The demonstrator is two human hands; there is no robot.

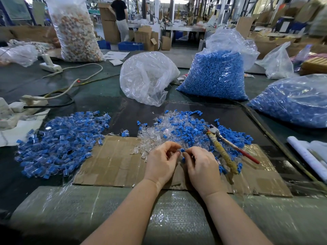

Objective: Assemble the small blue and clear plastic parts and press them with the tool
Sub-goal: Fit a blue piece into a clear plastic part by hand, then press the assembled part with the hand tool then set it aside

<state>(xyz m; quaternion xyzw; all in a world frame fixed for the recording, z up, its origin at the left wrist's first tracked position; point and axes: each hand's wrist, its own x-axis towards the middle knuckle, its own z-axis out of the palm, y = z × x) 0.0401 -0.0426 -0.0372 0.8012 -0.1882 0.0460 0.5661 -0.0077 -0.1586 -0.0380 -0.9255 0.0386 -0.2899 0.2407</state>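
My left hand [161, 160] and my right hand [200, 166] meet over the cardboard sheet [113, 163], fingertips almost touching. My right hand pinches a small blue part [182, 150]. My left hand's curled fingers hold a clear part that I can barely make out. Just beyond my hands lies a mixed pile of loose clear and blue parts [178, 129]. The pliers-like pressing tool [223, 149], with one yellow-wrapped and one red handle, lies on the right side of that pile. A heap of assembled blue-and-clear pieces [62, 142] covers the left side.
At the back stand a bag of clear parts [146, 76] and two bags of blue parts [215, 76] [292, 101]. A power strip with cables [51, 67] lies at the far left. White rolled sheets [307, 156] rest at the right edge. A person [120, 16] stands far behind.
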